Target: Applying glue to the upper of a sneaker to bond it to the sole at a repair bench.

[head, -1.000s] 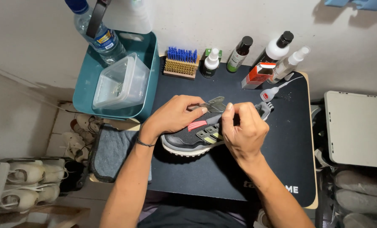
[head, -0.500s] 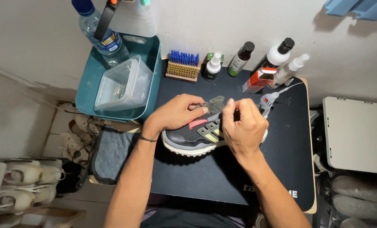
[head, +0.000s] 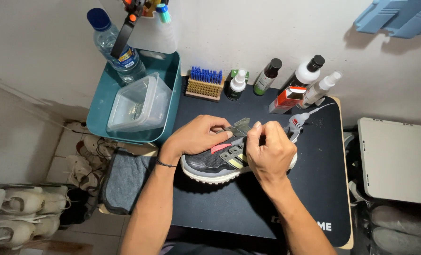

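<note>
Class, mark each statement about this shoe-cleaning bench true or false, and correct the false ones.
1. Both hands are on the shoe. True: the left hand and right hand work at its top.
2. The shoe lies on a white mat. False: the mat is black.
3. A brush with blue bristles sits at the mat's far edge. True.
4. The water bottle lies flat on the mat. False: it stands upright in the teal tub.
5. The clear box rests in the tub. True.
</note>
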